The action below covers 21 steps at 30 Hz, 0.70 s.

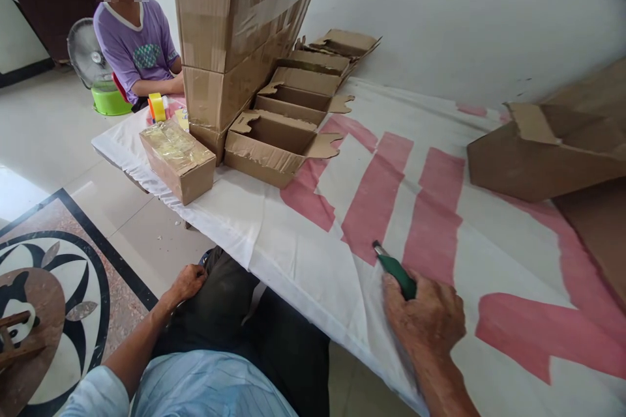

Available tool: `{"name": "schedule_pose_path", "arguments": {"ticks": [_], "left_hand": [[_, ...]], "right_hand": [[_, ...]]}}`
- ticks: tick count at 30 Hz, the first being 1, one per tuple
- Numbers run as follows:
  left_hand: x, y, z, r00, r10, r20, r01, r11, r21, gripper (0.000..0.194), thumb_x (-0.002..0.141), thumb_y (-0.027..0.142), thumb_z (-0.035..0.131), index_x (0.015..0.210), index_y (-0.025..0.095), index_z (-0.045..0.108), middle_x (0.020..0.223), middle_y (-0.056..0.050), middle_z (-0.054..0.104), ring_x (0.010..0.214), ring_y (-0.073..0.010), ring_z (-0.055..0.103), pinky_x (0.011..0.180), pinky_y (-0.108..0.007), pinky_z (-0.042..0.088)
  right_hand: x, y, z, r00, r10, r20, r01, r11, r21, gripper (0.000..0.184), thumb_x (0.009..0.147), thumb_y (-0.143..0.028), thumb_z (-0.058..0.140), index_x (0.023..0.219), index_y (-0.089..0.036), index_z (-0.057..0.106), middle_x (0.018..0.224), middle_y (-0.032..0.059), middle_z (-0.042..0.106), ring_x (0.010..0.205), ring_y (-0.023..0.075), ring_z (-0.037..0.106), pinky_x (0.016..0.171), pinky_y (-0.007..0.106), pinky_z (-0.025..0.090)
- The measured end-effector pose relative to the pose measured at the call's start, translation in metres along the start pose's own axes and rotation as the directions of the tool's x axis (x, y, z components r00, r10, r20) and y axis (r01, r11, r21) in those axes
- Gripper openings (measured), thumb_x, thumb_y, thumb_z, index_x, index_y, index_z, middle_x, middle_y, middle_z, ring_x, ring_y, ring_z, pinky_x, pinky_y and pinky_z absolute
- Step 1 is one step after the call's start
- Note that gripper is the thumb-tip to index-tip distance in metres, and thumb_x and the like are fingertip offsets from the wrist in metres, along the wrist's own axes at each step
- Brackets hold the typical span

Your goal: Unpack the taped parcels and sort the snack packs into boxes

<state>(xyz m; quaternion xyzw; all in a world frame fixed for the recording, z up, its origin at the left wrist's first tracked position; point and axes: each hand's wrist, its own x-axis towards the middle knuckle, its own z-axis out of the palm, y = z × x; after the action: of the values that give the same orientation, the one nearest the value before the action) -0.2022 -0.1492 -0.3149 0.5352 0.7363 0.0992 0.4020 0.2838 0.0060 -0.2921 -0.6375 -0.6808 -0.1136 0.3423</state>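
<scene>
My right hand point(428, 313) rests on the cloth-covered table, fingers wrapped round a green utility knife point(397, 273). Its short metal nose points forward and left, over a red stripe of the cloth. Lower left, my left hand point(188, 283) lies on my dark-trousered knee with its fingers loosely bent and nothing seen in it. A taped, closed cardboard box point(178, 159) sits at the table's left edge. Beside it, an open cardboard box point(267, 146) heads a row of several open boxes running back toward the wall.
A tall stack of taped cartons point(205, 19) rises behind the closed box. Yellow tape rolls point(156, 107) lie near a seated person in a purple shirt point(137, 45). More open cartons point(533, 156) stand at the right. A fan point(88, 52) is on the floor at far left.
</scene>
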Motion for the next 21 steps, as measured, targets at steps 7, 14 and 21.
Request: {"name": "schedule_pose_path", "arguments": {"ticks": [7,14,21], "left_hand": [[0.027,-0.064,0.012,0.974,-0.200,0.105,0.199,0.980,0.019,0.042,0.105,0.041,0.075,0.139,0.018,0.070,0.141,-0.011,0.070,0.119,-0.0297,0.073,0.098,-0.049,0.065],[0.083,-0.138,-0.018,0.931,-0.366,-0.008,0.366,0.931,-0.003,0.042,0.106,0.041,0.074,0.142,0.019,0.068,0.143,-0.012,0.069,0.121,-0.0290,0.072,0.101,-0.051,0.064],[0.151,-0.195,-0.039,0.890,-0.444,-0.103,0.434,0.895,-0.106,0.043,0.106,0.041,0.074,0.142,0.019,0.068,0.143,-0.013,0.069,0.122,-0.0291,0.072,0.101,-0.051,0.064]], "right_hand": [[0.036,-0.112,-0.015,0.971,-0.225,-0.086,0.240,0.930,0.278,0.028,0.103,-0.042,0.064,0.113,-0.019,0.075,0.103,0.0160,0.073,0.100,0.0358,0.067,0.093,0.053,0.055],[0.030,-0.305,0.004,0.648,-0.746,0.154,0.527,0.585,0.617,0.038,0.107,-0.039,0.066,0.138,-0.017,0.067,0.129,0.0186,0.071,0.118,0.0342,0.067,0.101,0.050,0.058],[0.015,-0.336,0.052,0.563,-0.770,0.299,0.573,0.625,0.529,0.042,0.106,-0.026,0.064,0.146,-0.014,0.059,0.133,0.0207,0.069,0.120,0.0357,0.064,0.099,0.050,0.054]]}}
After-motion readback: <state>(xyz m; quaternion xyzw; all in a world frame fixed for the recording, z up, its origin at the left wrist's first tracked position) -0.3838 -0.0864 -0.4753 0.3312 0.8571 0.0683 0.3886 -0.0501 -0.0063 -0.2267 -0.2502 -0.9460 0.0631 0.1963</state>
